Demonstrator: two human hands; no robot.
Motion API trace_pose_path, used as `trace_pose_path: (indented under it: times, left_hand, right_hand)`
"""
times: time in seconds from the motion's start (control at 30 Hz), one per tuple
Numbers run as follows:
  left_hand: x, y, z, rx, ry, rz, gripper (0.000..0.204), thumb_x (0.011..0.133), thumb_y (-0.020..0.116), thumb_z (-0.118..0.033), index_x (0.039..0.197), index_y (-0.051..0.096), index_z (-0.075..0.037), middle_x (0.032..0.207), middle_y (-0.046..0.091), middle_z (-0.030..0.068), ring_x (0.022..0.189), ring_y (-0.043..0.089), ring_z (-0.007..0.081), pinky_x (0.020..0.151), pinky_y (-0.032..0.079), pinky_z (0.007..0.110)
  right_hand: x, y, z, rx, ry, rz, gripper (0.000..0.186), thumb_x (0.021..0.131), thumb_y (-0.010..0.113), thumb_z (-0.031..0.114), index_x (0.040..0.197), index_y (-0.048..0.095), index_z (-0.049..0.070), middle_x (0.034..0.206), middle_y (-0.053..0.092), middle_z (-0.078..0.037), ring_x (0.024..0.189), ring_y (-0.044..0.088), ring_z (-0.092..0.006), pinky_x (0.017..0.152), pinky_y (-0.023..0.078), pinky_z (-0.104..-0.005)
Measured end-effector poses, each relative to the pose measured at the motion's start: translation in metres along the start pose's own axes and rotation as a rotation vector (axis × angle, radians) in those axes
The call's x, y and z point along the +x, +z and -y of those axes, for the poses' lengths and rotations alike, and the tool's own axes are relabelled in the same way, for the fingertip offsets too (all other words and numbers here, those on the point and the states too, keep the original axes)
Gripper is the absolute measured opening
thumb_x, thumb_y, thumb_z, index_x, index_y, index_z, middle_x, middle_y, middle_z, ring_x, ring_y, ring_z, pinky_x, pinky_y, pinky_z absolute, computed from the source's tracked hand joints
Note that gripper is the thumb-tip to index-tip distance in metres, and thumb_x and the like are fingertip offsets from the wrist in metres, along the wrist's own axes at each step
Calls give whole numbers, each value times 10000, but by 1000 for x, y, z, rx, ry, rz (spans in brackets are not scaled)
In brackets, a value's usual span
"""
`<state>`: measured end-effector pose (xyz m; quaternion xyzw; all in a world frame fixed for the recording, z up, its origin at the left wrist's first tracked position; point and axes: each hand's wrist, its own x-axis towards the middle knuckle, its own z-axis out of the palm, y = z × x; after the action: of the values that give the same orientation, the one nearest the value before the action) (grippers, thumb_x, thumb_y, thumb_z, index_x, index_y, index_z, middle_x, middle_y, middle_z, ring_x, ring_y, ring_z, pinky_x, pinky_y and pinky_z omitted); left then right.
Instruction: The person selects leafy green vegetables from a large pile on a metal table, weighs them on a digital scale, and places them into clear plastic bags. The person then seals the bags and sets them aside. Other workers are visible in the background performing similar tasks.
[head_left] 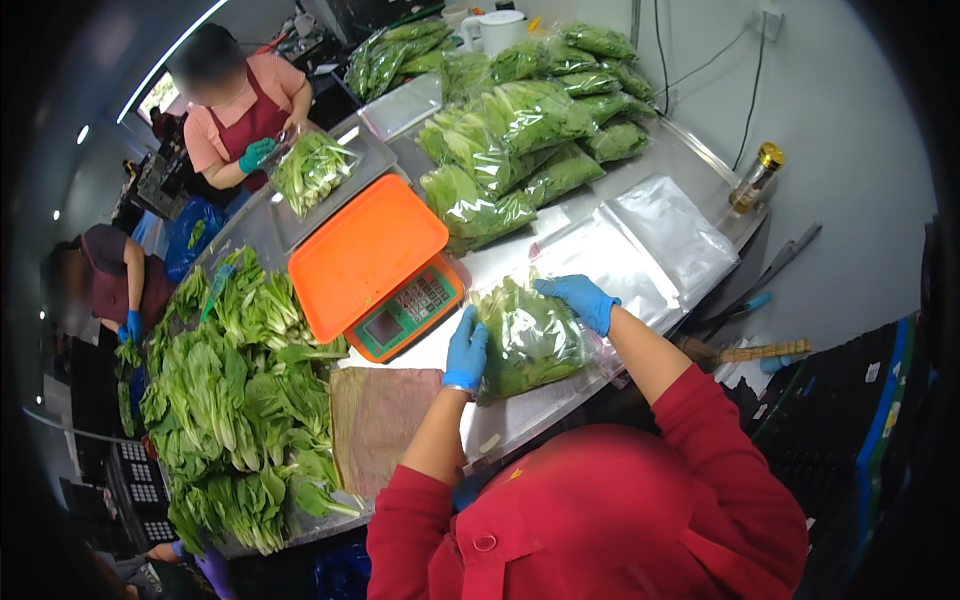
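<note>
A clear plastic bag of leafy greens (530, 345) lies on the metal table in front of me. My left hand (465, 352), in a blue glove, is closed on the bag's left edge. At its upper right corner my right hand (584, 300), gloved the same way, grips the plastic, its fingertips partly hidden. Left of the bag stands a scale (408, 310) with an orange tray (370, 253) on top. A stack of flat, clear bags (655, 235) lies beyond my right hand.
Filled bags of greens (530, 115) are piled at the back. Loose leafy greens (225, 400) cover the table's left side, beside a brownish sheet (385, 425). A gold-lidded jar (757, 178) stands at the right edge. Across the table, a co-worker's gloved hand (257, 155) is by another bag.
</note>
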<state>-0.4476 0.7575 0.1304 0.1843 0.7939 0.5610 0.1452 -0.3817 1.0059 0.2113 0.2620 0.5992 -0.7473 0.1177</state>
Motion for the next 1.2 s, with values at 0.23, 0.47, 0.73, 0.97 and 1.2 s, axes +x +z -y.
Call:
trace_pose_path:
  times: [0.23,0.47,0.73,0.97,1.2]
  left_hand:
    - [-35,-56,-85,-1405,-189,422,775,917,305,-667,1452,321,-107,1464,374,120,1299,412,303,1077,340,436]
    - [-74,-77,-94,-1619,-27,559,753,920,325,-644,1452,324,-110,1477,347,132,1316,384,322,1077,320,481]
    - [-59,-57,-96,-1610,-30,593,729,924,348,-618,1452,327,-115,1493,317,146,1336,351,343,1077,297,531]
    - [-38,-51,-113,-1457,-128,472,709,928,367,-594,1452,329,-119,1506,291,159,1354,323,362,1077,277,576]
    - [-27,-4,-144,-1392,-234,498,739,915,406,-611,1428,352,-82,1443,370,223,1324,381,361,1060,353,515]
  right_hand:
    - [-87,167,42,-622,-627,78,406,949,524,262,1282,514,30,1150,592,-195,1019,588,-297,924,455,-340]
    - [-134,172,43,-620,-1296,101,426,880,600,156,1289,520,67,1119,607,-187,975,603,-322,851,479,-390]
    - [-139,125,-58,843,-15,397,455,1001,432,322,1378,390,68,1303,517,-62,1171,512,-210,1023,412,-359]
    - [-129,65,-49,802,-318,-23,411,854,660,80,1239,536,9,1146,633,-76,1005,614,-185,934,469,-322]
    - [-145,-64,-21,811,-469,-281,348,891,604,98,1227,545,29,1131,631,-86,981,630,-214,878,515,-357]
